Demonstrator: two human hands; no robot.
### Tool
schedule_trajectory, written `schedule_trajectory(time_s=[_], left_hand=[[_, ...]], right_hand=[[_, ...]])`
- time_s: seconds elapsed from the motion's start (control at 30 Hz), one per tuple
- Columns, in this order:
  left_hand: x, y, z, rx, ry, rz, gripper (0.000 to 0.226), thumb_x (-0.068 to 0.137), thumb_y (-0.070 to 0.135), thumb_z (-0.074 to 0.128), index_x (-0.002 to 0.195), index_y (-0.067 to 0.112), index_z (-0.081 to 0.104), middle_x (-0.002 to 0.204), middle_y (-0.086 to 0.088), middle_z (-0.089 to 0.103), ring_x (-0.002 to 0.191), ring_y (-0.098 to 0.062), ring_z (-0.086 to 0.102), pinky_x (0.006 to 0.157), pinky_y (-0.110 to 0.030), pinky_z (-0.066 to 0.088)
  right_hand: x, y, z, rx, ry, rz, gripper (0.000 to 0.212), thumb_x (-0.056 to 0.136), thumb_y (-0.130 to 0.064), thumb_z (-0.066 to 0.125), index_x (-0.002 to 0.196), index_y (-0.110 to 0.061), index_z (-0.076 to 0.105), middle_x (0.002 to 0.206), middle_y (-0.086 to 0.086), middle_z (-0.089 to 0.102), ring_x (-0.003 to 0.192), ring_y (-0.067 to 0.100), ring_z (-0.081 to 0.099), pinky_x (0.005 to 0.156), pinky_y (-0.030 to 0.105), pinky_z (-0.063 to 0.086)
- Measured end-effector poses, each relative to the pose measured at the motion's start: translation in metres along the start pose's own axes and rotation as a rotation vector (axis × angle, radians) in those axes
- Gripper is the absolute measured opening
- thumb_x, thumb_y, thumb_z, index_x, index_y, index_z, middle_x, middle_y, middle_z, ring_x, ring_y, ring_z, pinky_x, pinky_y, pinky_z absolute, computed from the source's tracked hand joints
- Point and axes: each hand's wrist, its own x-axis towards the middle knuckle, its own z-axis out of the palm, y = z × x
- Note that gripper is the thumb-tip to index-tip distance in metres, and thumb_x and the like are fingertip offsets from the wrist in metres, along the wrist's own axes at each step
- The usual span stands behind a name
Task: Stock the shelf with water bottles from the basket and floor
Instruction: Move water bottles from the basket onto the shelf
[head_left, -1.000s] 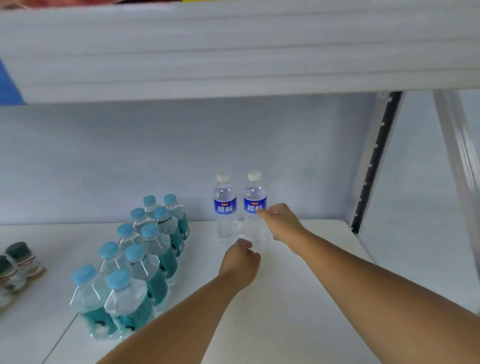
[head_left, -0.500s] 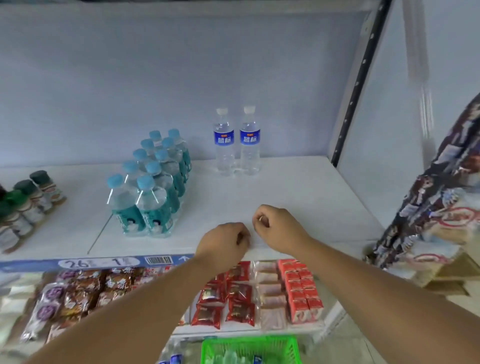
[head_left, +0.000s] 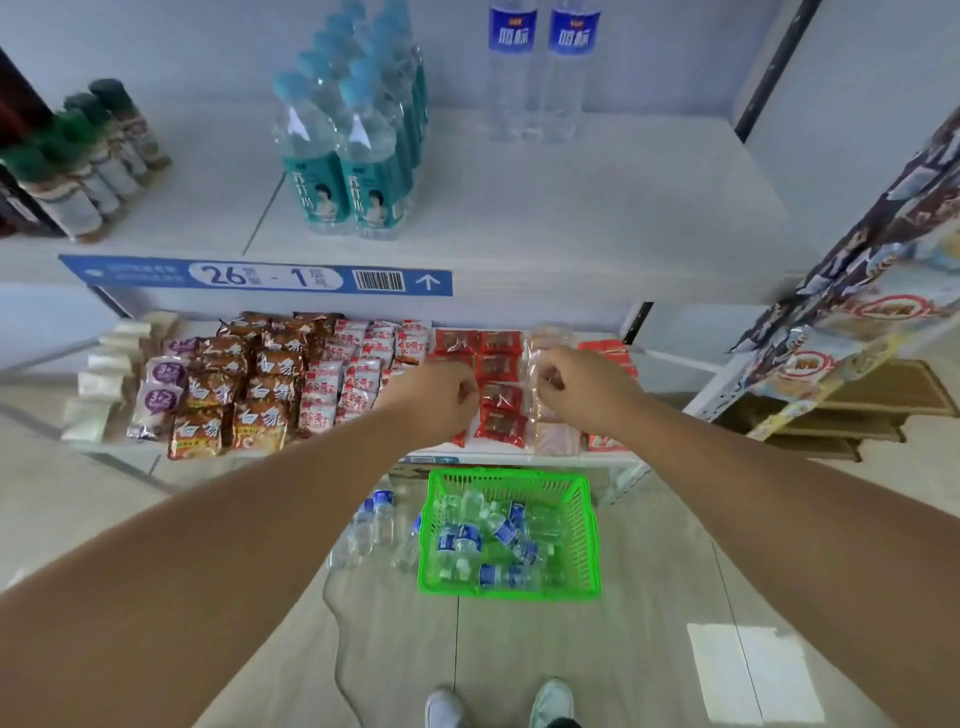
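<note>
Two clear water bottles with blue labels (head_left: 540, 62) stand side by side at the back of the white shelf (head_left: 597, 218). A green basket (head_left: 431, 525) on the floor holds several more blue-labelled bottles (head_left: 493, 540). Loose bottles (head_left: 374, 525) lie on the floor just left of the basket. My left hand (head_left: 441, 395) and my right hand (head_left: 576, 384) hang in the air below the shelf edge, in front of the lower snack shelf. Both hands have curled fingers and hold nothing.
A shrink-wrapped pack of teal-capped bottles (head_left: 358, 145) stands left of the two bottles, with green-lidded jars (head_left: 88, 156) at far left. Snack packets (head_left: 291, 384) fill the lower shelf. A display rack of printed bags (head_left: 878, 291) stands at right. My shoes (head_left: 498, 704) are at the bottom.
Both hands let go of the two bottles at the shelf back and drew back and down, below the shelf edge. My view tilted down, bringing the basket and floor into sight.
</note>
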Motion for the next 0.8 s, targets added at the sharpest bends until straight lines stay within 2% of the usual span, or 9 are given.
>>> schedule_trajectory(time_s=[0.07,0.2,0.3,0.37,0.43,0.53,0.6,0.67,0.8], left_hand=[[-0.001,-0.01,0.011,-0.005,-0.039,-0.046,0.017,0.095,0.04,0.047,0.098,0.039,0.063,0.089,0.015,0.069,0.074,-0.01,0.064,0.06,-0.028,0.054],[-0.004,-0.027,0.042,-0.012,-0.112,-0.117,0.016,0.096,0.037,0.046,0.091,0.035,0.061,0.087,0.01,0.07,0.074,-0.013,0.066,0.069,-0.038,0.062],[-0.001,-0.039,0.074,0.022,-0.161,-0.138,0.021,0.094,0.036,0.041,0.077,0.034,0.054,0.079,0.01,0.066,0.071,-0.015,0.064,0.064,-0.035,0.058],[0.007,-0.051,0.105,0.091,-0.211,-0.121,0.019,0.092,0.04,0.041,0.083,0.034,0.057,0.084,0.009,0.066,0.072,-0.015,0.063,0.059,-0.03,0.051],[0.02,-0.065,0.148,0.164,-0.263,-0.062,0.018,0.09,0.042,0.04,0.081,0.036,0.054,0.09,0.008,0.067,0.076,-0.017,0.062,0.061,-0.029,0.049],[0.039,-0.095,0.239,0.209,-0.336,-0.051,0.017,0.083,0.047,0.039,0.08,0.038,0.053,0.096,0.009,0.066,0.086,-0.022,0.063,0.071,-0.034,0.054],[0.047,-0.118,0.31,0.235,-0.375,-0.074,0.018,0.082,0.048,0.042,0.084,0.039,0.057,0.095,0.011,0.066,0.083,-0.022,0.062,0.064,-0.03,0.05],[0.054,-0.14,0.381,0.246,-0.423,-0.104,0.021,0.082,0.043,0.041,0.082,0.032,0.059,0.086,0.01,0.065,0.074,-0.019,0.06,0.055,-0.025,0.04],[0.063,-0.186,0.495,0.187,-0.509,-0.221,0.023,0.084,0.038,0.042,0.083,0.025,0.061,0.079,0.008,0.059,0.071,-0.017,0.058,0.061,-0.026,0.043]], right_hand=[[0.007,0.002,0.013,-0.004,-0.025,0.01,0.009,0.095,-0.031,0.056,0.092,-0.025,0.062,0.081,-0.008,0.066,0.069,0.015,0.061,0.053,0.026,0.035],[0.01,0.013,0.043,0.049,-0.082,0.064,0.01,0.094,-0.032,0.054,0.087,-0.028,0.06,0.08,-0.006,0.068,0.07,0.016,0.063,0.06,0.032,0.05],[0.009,0.033,0.073,0.033,-0.127,0.086,0.019,0.095,-0.032,0.052,0.076,-0.029,0.052,0.069,-0.005,0.06,0.062,0.017,0.057,0.054,0.031,0.038],[0.012,0.053,0.103,0.011,-0.161,0.082,0.022,0.095,-0.032,0.051,0.073,-0.03,0.048,0.068,-0.006,0.055,0.062,0.016,0.053,0.055,0.03,0.035],[0.018,0.08,0.144,-0.024,-0.194,0.087,0.013,0.095,-0.034,0.053,0.084,-0.028,0.056,0.079,-0.005,0.061,0.072,0.018,0.058,0.06,0.032,0.044],[0.032,0.128,0.224,-0.044,-0.201,0.128,0.01,0.095,-0.034,0.054,0.097,-0.026,0.06,0.093,-0.003,0.066,0.084,0.022,0.061,0.072,0.034,0.052],[0.04,0.158,0.284,-0.038,-0.213,0.154,0.012,0.095,-0.031,0.056,0.102,-0.024,0.061,0.098,0.0,0.067,0.088,0.026,0.062,0.075,0.036,0.053],[0.048,0.184,0.345,-0.026,-0.231,0.164,0.02,0.096,-0.031,0.056,0.113,-0.021,0.06,0.103,0.003,0.068,0.093,0.028,0.063,0.079,0.038,0.053],[0.06,0.212,0.45,0.059,-0.224,0.185,0.027,0.098,-0.032,0.056,0.123,-0.023,0.055,0.101,0.0,0.067,0.085,0.024,0.062,0.068,0.035,0.047]])
